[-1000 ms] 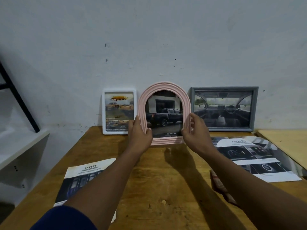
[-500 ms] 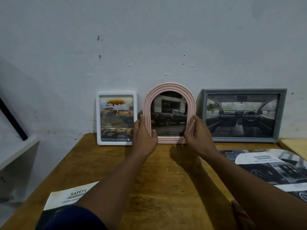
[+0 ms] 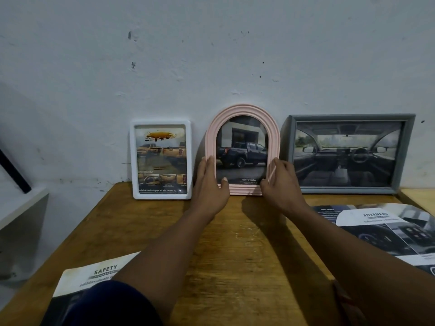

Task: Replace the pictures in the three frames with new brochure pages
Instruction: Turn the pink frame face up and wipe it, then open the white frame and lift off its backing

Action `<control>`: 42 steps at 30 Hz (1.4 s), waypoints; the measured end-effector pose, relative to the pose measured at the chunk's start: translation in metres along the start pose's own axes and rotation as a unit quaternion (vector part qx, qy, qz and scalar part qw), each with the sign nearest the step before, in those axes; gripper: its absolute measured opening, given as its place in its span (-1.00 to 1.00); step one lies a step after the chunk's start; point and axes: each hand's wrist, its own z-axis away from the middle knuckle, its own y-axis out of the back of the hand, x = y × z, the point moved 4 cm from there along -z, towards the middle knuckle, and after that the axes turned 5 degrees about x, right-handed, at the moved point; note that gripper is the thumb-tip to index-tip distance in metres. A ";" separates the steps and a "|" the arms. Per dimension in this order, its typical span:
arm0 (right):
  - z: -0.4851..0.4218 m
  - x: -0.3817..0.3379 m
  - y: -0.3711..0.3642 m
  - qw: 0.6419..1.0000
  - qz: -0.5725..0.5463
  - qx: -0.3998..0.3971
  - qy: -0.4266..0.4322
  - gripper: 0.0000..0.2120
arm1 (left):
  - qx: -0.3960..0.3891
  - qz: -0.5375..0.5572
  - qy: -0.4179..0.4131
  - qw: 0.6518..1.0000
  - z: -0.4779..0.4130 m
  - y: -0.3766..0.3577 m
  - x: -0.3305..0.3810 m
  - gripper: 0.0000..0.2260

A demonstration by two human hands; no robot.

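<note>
Both hands (left hand (image 3: 208,184), right hand (image 3: 281,184)) clasped the pink arched frame (image 3: 242,114) at centre frame, upright on the counter (image 3: 235,255); all three frames seemingly refilled, task nearly complete.

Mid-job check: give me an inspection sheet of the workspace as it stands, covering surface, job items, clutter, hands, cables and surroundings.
Surface: wooden table, worn top, against the wall.
Job's things: white frame, pink arched frame and grey frame stand in a row at the wall, each with a vehicle picture inside. SAFETY page lies front left, ADVANCED page lies right.
Clutter: nothing seen.
Hands: left hand and right hand hold the pink arched frame by its lower sides.
Cables: nothing seen.
Surroundings: scuffed pale wall; white shelf at left; second tabletop at right.
</note>
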 end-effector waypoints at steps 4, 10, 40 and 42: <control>0.002 -0.005 0.004 1.000 0.007 -0.012 -0.012 -0.40 | -0.016 -0.017 0.009 1.000 0.005 0.005 0.003 -0.33; 0.015 -0.030 0.020 1.000 0.006 -0.024 -0.004 -0.37 | -0.027 -0.035 0.000 0.999 0.016 0.034 0.012 -0.30; -0.002 -0.127 -0.140 0.970 -0.196 -0.138 -0.038 -0.62 | 0.053 0.059 0.219 0.972 -0.035 0.145 -0.124 -0.37; -0.001 -0.126 -0.141 0.969 -0.205 -0.133 -0.048 -0.63 | 0.061 0.064 0.219 0.972 -0.034 0.145 -0.122 -0.40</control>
